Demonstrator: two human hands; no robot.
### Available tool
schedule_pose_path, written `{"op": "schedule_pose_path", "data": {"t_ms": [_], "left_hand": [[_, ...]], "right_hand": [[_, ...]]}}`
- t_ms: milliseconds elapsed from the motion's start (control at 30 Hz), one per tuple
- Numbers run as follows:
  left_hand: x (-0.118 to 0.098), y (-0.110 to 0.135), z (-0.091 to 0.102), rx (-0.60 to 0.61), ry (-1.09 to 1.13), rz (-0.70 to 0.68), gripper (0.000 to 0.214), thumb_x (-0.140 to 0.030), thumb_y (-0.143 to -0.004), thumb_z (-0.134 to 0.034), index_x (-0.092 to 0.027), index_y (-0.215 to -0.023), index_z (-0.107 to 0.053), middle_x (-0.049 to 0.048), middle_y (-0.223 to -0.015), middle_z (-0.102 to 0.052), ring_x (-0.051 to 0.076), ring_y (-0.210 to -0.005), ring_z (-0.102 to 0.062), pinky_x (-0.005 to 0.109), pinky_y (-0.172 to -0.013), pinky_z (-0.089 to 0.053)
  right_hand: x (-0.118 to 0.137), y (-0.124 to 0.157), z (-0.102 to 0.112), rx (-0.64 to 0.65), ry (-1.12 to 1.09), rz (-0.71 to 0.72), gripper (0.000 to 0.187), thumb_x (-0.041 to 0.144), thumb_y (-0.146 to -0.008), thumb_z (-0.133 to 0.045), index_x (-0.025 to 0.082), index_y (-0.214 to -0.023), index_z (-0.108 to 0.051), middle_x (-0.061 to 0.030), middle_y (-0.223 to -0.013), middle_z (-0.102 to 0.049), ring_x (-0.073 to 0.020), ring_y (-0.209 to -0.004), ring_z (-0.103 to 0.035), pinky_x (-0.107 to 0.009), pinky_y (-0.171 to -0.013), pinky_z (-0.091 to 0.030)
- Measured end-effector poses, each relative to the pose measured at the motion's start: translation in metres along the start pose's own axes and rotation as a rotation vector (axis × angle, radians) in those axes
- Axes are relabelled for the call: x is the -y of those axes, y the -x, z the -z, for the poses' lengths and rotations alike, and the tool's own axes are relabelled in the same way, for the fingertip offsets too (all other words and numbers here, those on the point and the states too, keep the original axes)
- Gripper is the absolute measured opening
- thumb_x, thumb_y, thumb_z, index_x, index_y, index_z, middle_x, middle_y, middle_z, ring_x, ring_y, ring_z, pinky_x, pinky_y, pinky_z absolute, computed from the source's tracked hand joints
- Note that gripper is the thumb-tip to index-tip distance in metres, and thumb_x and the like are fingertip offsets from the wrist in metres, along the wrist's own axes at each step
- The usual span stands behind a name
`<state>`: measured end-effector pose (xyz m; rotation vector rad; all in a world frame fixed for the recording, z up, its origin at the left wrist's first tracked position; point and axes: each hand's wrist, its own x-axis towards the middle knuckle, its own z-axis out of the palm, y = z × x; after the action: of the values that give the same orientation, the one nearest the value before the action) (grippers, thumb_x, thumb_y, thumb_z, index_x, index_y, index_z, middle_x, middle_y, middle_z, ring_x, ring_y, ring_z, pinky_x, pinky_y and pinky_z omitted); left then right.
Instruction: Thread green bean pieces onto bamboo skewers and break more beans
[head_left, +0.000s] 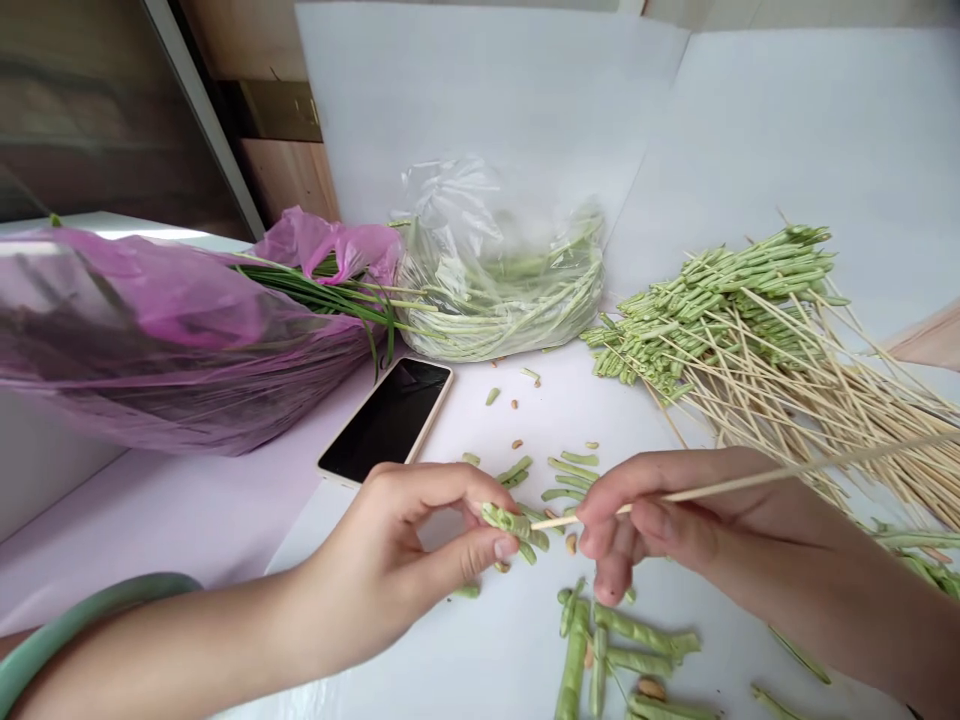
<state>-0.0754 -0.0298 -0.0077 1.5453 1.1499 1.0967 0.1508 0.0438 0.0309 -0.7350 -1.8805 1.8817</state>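
Green bean pieces (514,524) between tight left fingers (469,553), bamboo skewer (750,476) between right fingers (622,516)

It looked like an ordinary home, set up informally for handwork: the table (570,400) carried skewered beans (712,300), a smartphone (385,418) and loose plastic produce bags (502,290), with domestic wooden furniture (289,175) just behind the table.

Smooth pale green bangle (94,612), worn on the left forearm (176,655), just behind the left hand (382,565). Right forearm (810,570), behind the right hand (645,525): bare.
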Motion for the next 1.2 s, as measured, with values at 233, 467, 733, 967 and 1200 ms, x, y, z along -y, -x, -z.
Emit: {"op": "schedule_pose_path", "data": {"t_ms": [233,467,733,967,1200], "left_hand": [[-0.005,0.002,0.006,-0.082,-0.173,-0.195,0.01,-0.022,-0.086,-0.065,-0.014,-0.086,-0.07,0.0074,-0.081,-0.073,0.018,-0.074,-0.069,0.023,-0.063,-0.056],[-0.006,0.003,0.011,-0.037,-0.26,-0.434,0.011,-0.009,-0.085,-0.065,-0.015,-0.09,-0.072,0.0086,-0.08,-0.074,0.019,-0.073,-0.07,0.025,-0.067,-0.057],[-0.006,0.009,0.01,-0.19,-0.225,-0.48,0.025,-0.002,-0.078,-0.068,-0.02,-0.094,-0.074,0.0053,-0.082,-0.075,0.019,-0.077,-0.07,0.025,-0.073,-0.056],[0.003,-0.002,0.003,-0.339,0.42,-0.032,0.015,-0.016,-0.07,-0.082,-0.02,-0.085,-0.078,0.0,-0.069,-0.073,0.009,-0.059,-0.064,0.015,-0.056,-0.052],[0.003,-0.003,0.001,-0.246,0.699,0.14,0.015,-0.022,-0.06,-0.089,-0.016,-0.067,-0.077,0.0004,-0.058,-0.07,0.007,-0.053,-0.061,0.015,-0.055,-0.05]], "right_hand": [[0.017,0.008,0.008,-0.195,0.259,0.25,0.019,0.042,-0.094,-0.057,0.031,-0.09,-0.073,-0.0006,-0.071,-0.07,-0.0148,-0.063,-0.066,-0.023,-0.058,-0.055],[0.012,0.013,-0.004,-0.216,0.543,0.417,0.017,0.033,-0.096,-0.053,0.04,-0.1,-0.068,0.0032,-0.077,-0.073,-0.0194,-0.073,-0.071,-0.028,-0.062,-0.058],[-0.007,0.028,-0.01,-0.284,0.681,0.489,0.025,0.038,-0.094,-0.057,0.046,-0.117,-0.06,0.004,-0.083,-0.076,-0.0231,-0.079,-0.072,-0.033,-0.068,-0.061],[-0.006,0.016,-0.015,-0.249,0.495,0.434,0.02,0.024,-0.085,-0.067,0.041,-0.095,-0.068,0.0067,-0.077,-0.075,-0.0181,-0.066,-0.073,-0.022,-0.053,-0.059],[-0.018,0.022,-0.022,-0.278,0.77,0.497,0.015,0.027,-0.089,-0.059,0.036,-0.098,-0.067,0.0032,-0.077,-0.074,-0.0165,-0.054,-0.069,-0.02,-0.044,-0.055]]}}
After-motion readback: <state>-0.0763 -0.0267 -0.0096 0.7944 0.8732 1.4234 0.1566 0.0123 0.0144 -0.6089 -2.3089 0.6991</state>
